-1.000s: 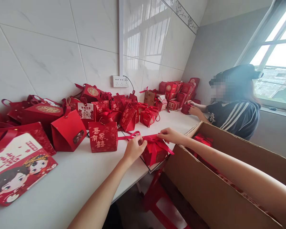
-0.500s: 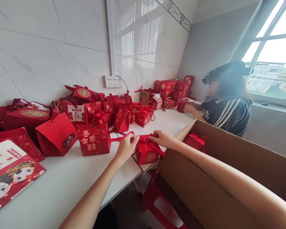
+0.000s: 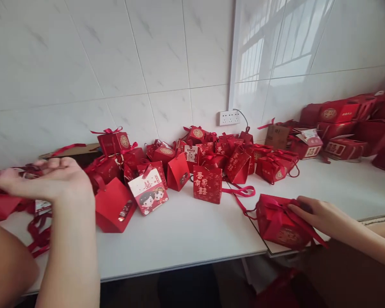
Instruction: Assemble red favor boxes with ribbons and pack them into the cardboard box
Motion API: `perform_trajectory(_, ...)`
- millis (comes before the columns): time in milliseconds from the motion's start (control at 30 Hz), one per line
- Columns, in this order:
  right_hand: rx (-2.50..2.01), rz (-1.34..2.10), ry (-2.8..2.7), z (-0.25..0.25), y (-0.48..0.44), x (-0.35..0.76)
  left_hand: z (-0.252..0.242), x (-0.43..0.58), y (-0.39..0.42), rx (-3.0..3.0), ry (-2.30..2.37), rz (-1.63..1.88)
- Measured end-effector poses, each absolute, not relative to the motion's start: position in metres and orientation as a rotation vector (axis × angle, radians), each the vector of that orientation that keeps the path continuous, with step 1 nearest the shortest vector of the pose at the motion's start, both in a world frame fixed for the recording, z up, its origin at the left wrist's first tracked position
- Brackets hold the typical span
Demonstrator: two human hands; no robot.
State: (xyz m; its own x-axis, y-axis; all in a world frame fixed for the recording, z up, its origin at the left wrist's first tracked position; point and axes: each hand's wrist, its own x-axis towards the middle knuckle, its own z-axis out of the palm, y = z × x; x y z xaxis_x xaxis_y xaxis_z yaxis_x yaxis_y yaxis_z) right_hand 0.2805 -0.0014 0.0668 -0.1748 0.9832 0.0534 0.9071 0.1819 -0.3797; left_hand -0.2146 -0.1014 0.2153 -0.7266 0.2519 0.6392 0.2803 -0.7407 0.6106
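- At the lower right of the head view, the red box [image 3: 288, 236] stands near the front edge of the table [image 3: 182, 244], its ribbon bow [image 3: 277, 210] lying across the top with tails hanging down.
- Just at its upper right side, the right hand [image 3: 319, 214] has stayed by the bow, thumb and fingers touching it; whether they pinch the ribbon or only rest there, I cannot tell.
- On the far left of the frame, the left hand [image 3: 66, 179] has come away from the bow. It is raised, palm up, fingers apart and loosely curled, nothing seen in it, in front of other red boxes [image 3: 112, 205].
- Right of centre, a loose ribbon [image 3: 244, 192] lies between that box and the box with white writing [image 3: 207, 184].
- Across the frame, the view has swung left, and the window is out of sight.
- For the work, pulling from both sides seems to have stopped; the bow looks formed, but its tightness cannot be judged.
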Motion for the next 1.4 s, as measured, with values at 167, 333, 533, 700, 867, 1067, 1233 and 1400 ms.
perform_trajectory(167, -1.806, 0.362, -2.13, 0.082, -0.007, 0.275, 0.195, -0.123, -0.068, -1.709, -1.18, -2.939)
perform_trajectory(333, -1.808, 0.337, -1.922, 0.084, -0.006, 0.275, 0.14, 0.007, -0.029, -2.748, -1.499, -1.864)
perform_trajectory(533, -1.725, 0.234, -1.937, 0.076, -0.003, 0.278, 0.156, 0.084, -0.034, -2.282, -0.486, -2.158)
perform_trajectory(700, -1.686, 0.261, -2.022, 0.08, -0.006, 0.275, 0.153, 0.112, -0.019, -2.467, -0.617, -1.861)
perform_trajectory(867, -1.726, 0.317, -2.012, 0.081, -0.002, 0.277, 0.094, 0.093, 0.025, -2.779, -1.852, -1.455)
perform_trajectory(1067, -1.735, 0.418, -1.993, 0.084, -0.004, 0.279, 0.059, 0.085, 0.029, -3.052, -1.921, -1.427)
perform_trajectory(1233, -1.704, 0.584, -2.05, 0.095, -0.011, 0.282, 0.05, 0.089, 0.022, -3.013, -1.971, -1.524)
perform_trajectory(1400, -1.79, 0.664, -2.068, 0.11, -0.017, 0.282, 0.042, 0.088, 0.023, -3.017, -2.003, -1.608)
